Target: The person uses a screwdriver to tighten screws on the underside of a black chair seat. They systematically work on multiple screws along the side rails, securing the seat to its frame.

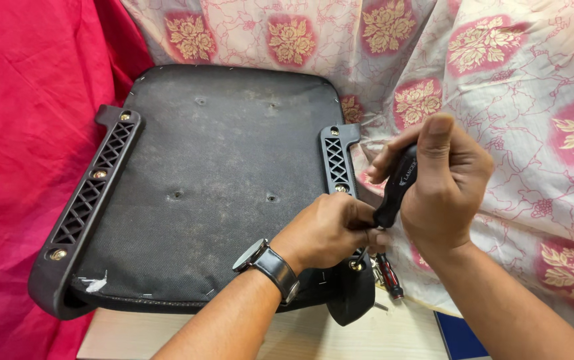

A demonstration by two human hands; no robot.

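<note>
An upturned black chair seat [213, 167] lies in front of me, its fabric underside up. Black lattice brackets run along its left edge [93, 183] and right edge [337, 160], fastened with brass-coloured screws. My right hand [450, 183] grips the black handle of a screwdriver [397, 187], held upright over the near end of the right bracket. My left hand [330, 230], with a black wristwatch [267, 263], pinches the lower part of the screwdriver at a screw near the seat's front right corner. The tip is hidden behind my fingers.
A second screwdriver [389, 275] with a red-and-black handle lies just right of the seat corner. Red cloth [27, 133] covers the left side, floral pink-and-white cloth [520, 100] the back and right. The seat rests on a pale wooden surface [300, 333].
</note>
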